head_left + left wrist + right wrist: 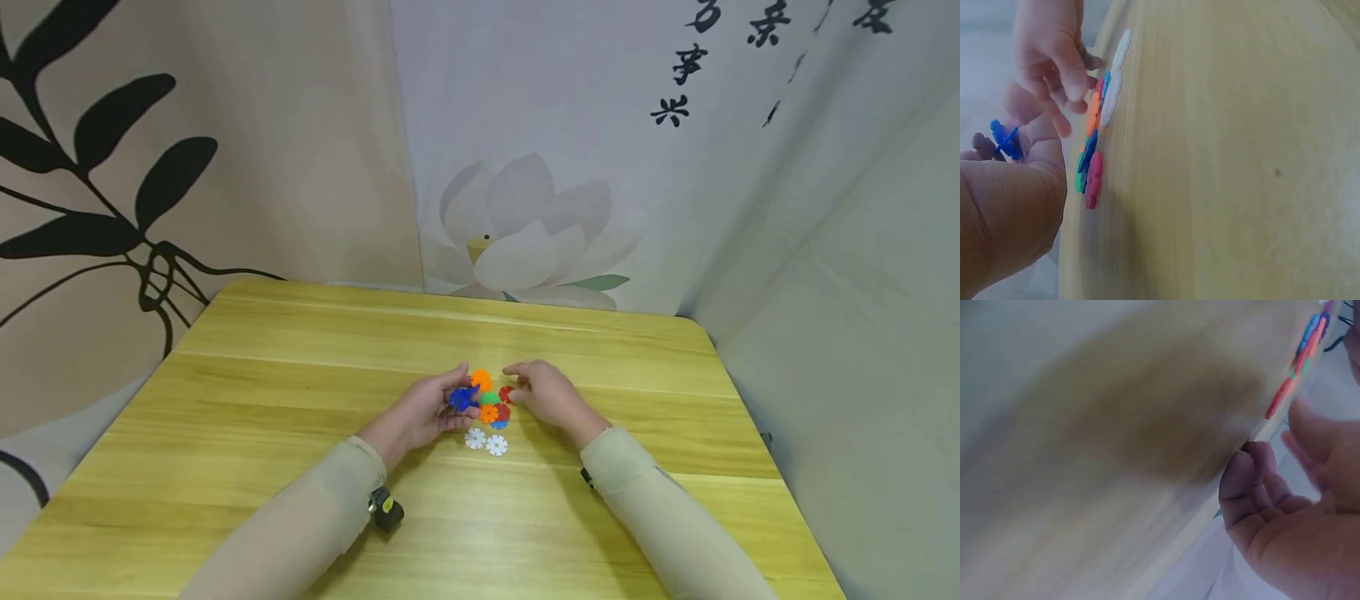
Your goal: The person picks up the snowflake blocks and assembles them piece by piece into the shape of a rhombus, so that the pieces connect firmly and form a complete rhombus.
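head view: left hand (pixel 424 408) holding blue notched plastic discs (pixel 462 400); right hand (pixel 550 396), fingers parted, near red disc (pixel 506 393)

Worktop (pixel 262 417): passable left and right
Coloured discs (pixel 489 413): fill the gap between left hand (pixel 429 408) and right hand (pixel 552 397)
White discs (pixel 476 438): obstruct its near end
Backdrop (pixel 525 200): bounds far edge

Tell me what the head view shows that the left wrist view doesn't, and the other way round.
Only the head view shows the pale lotus, the black lettering, the black leaf pattern and the light sleeves.

Only the left wrist view plainly shows a pink piece on the tabletop; I can't pick it out from the head.

Both show the left hand holding blue pieces, the right hand, white pieces and the wooden table.
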`<state>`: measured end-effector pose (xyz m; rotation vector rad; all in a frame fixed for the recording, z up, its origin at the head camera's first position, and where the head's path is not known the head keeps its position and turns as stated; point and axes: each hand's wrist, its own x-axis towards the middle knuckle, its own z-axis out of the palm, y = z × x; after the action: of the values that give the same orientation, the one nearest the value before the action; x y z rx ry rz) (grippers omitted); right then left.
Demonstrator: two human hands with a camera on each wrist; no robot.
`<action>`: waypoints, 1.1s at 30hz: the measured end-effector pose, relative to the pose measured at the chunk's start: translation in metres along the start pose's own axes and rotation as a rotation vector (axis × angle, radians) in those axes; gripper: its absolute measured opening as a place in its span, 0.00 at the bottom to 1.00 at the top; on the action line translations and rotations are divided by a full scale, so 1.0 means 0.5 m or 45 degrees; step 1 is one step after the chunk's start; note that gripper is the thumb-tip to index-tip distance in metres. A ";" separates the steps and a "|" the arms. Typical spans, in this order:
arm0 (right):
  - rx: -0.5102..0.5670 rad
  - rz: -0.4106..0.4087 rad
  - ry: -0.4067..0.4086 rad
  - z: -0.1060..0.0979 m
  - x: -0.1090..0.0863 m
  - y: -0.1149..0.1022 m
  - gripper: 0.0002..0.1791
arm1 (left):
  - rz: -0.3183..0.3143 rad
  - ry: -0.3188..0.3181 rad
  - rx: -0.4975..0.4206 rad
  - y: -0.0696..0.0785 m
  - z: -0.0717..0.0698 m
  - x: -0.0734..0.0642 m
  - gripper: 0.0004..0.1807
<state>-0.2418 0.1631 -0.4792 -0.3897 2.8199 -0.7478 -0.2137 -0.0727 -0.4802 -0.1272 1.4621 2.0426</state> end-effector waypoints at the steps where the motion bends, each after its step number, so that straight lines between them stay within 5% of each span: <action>1: -0.036 -0.015 -0.022 0.000 0.001 -0.002 0.22 | -0.004 -0.001 0.000 -0.001 0.000 0.001 0.28; 14: -0.151 -0.064 -0.144 -0.015 0.002 -0.014 0.07 | 0.003 0.036 -0.047 -0.002 0.002 0.000 0.22; 22: -0.098 -0.096 -0.223 -0.020 -0.001 -0.012 0.14 | -0.005 0.085 0.000 -0.004 0.002 -0.002 0.25; 25: -0.084 -0.093 -0.200 -0.022 -0.005 -0.002 0.10 | -0.005 0.080 0.003 -0.005 0.003 -0.002 0.26; 29: 0.043 -0.060 -0.076 -0.026 -0.012 0.013 0.03 | -0.007 0.072 -0.004 -0.005 0.005 -0.004 0.26; 33: 0.373 0.006 0.017 -0.032 -0.019 0.010 0.02 | -0.007 0.072 -0.003 -0.004 0.005 -0.005 0.23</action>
<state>-0.2378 0.1777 -0.4669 -0.3292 2.6637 -1.1452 -0.2098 -0.0712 -0.4796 -0.1913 1.4918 2.0514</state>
